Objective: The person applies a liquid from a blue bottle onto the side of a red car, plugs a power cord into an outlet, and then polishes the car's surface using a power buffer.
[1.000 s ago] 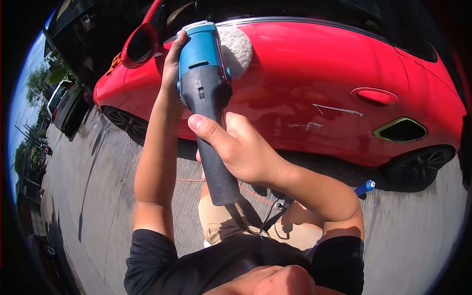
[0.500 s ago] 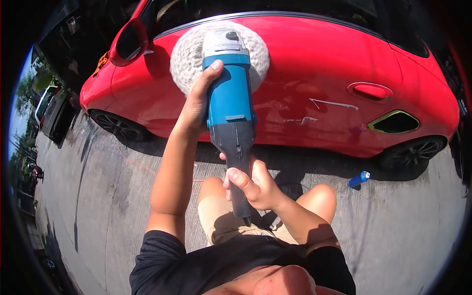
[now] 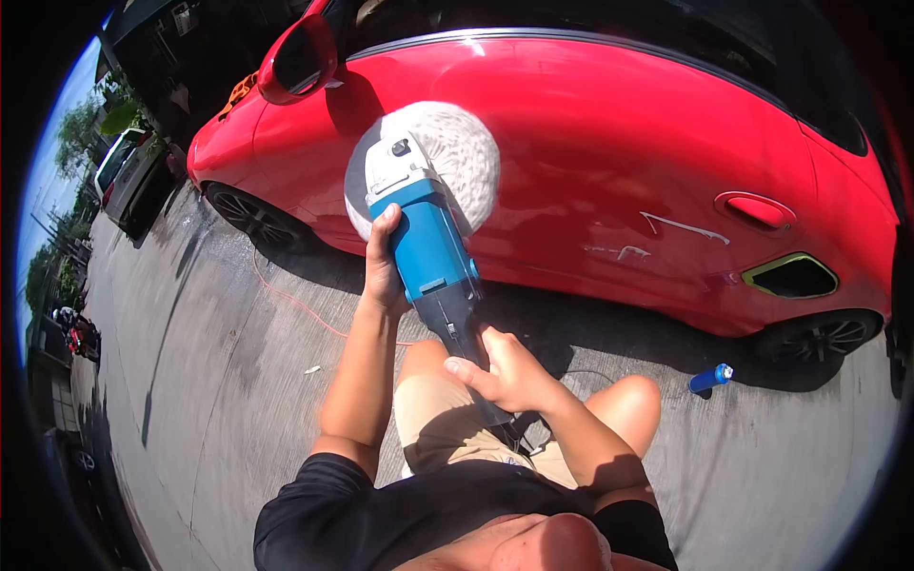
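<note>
A teal and black power polisher slants across the middle of the view, its silver head leaning up and to the left. My left hand is wrapped around the side of the teal body, thumb lying along the top just below the head. Farther back, my right hand grips the black rear handle, with its thumb across it. Beyond the head, a round white wool pad overlaps the red car door and partly hides behind the polisher.
Pale scratch-like marks show on the red panel, left of the door handle. A blue bottle stands on the concrete ground at the right. An orange cord trails across the ground. Another car is parked far left.
The polisher has come down and tilted, so its head leans left and the wool pad sits lower against the door. The car has shifted right and down in view. Both hands keep their hold.
</note>
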A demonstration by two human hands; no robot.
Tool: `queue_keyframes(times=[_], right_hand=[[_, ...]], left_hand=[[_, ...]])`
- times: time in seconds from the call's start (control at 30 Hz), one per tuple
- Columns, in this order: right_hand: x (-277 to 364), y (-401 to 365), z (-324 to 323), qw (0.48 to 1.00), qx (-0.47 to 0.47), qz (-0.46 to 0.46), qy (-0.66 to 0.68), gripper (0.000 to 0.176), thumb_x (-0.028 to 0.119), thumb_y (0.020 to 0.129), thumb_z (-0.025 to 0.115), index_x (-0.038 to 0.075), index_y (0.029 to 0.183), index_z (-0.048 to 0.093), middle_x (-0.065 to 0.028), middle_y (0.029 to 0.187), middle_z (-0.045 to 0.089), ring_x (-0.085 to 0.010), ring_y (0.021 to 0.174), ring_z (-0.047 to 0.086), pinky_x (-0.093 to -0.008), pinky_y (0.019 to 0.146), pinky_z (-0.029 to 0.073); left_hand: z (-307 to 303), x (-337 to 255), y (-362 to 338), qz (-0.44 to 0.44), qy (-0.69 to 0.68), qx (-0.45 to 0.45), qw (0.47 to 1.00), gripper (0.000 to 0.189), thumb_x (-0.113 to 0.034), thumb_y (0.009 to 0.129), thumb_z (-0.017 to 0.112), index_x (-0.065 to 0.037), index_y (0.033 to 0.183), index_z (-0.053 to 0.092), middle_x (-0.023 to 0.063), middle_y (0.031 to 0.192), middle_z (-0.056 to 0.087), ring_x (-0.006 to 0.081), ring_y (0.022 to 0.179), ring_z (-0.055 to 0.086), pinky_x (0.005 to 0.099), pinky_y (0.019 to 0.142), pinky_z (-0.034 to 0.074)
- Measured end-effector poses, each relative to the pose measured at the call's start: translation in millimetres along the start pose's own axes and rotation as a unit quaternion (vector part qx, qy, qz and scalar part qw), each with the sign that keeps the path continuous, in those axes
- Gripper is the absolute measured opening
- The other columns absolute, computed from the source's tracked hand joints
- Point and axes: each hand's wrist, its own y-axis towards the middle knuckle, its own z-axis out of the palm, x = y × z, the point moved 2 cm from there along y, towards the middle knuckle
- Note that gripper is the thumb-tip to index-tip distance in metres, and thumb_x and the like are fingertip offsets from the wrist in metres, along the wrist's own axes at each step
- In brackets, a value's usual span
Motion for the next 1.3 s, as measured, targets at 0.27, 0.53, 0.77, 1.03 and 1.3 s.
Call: queue_keyframes(times=[0.27, 0.53, 0.77, 1.03, 1.3], right_hand=[[-53, -31, -3, 0.997, 0.043, 0.070, -0.004, 0.064, 0.040, 0.098, 0.073, -0.004, 0.141, 0.056, -0.0236, 0.105, 0.075, -0.0331, 0.099, 0.075, -0.0431, 0.092, 0.056], [-75, -48, 16, 0.978, -0.154, 0.137, -0.043, 0.058, 0.031, 0.086, 0.085, -0.004, 0.128, 0.065, -0.0194, 0.107, 0.076, -0.0296, 0.100, 0.075, -0.0409, 0.092, 0.057], [-141, -72, 10, 0.863, -0.472, 0.180, 0.006, 0.045, 0.019, 0.079, 0.087, 0.000, 0.118, 0.072, -0.0205, 0.099, 0.079, -0.0368, 0.095, 0.078, -0.0448, 0.087, 0.061], [-208, -122, -60, 0.837, -0.484, 0.214, -0.142, 0.050, 0.014, 0.072, 0.087, -0.003, 0.115, 0.067, -0.0248, 0.112, 0.073, -0.0454, 0.105, 0.072, -0.0513, 0.090, 0.060], [-270, -129, -76, 0.796, -0.564, 0.128, -0.175, 0.035, 0.009, 0.076, 0.076, -0.001, 0.109, 0.068, -0.0235, 0.104, 0.073, -0.0487, 0.099, 0.071, -0.0507, 0.086, 0.060]], left_hand=[[-24, 61, -24, -0.050, -0.046, -0.005, 0.998, 0.077, -0.060, 0.091, 0.071, 0.002, 0.136, 0.059, 0.0184, 0.114, 0.072, 0.0310, 0.099, 0.077, 0.0495, 0.086, 0.067], [-13, 97, -11, -0.048, -0.046, 0.096, 0.993, 0.083, -0.051, 0.085, 0.079, 0.008, 0.139, 0.056, 0.0245, 0.117, 0.072, 0.0357, 0.103, 0.076, 0.0496, 0.090, 0.067], [37, 186, 26, -0.004, 0.209, 0.191, 0.959, 0.086, -0.047, 0.072, 0.092, 0.007, 0.132, 0.062, 0.0200, 0.115, 0.073, 0.0328, 0.102, 0.076, 0.0459, 0.091, 0.064], [35, 258, 24, -0.105, 0.019, 0.202, 0.974, 0.097, -0.027, 0.069, 0.090, 0.001, 0.152, 0.048, 0.0201, 0.144, 0.062, 0.0385, 0.132, 0.064, 0.0531, 0.112, 0.054], [23, 282, 32, -0.204, 0.086, 0.213, 0.952, 0.105, -0.017, 0.063, 0.089, 0.000, 0.157, 0.045, 0.0176, 0.154, 0.056, 0.0374, 0.148, 0.050, 0.0544, 0.124, 0.042]])
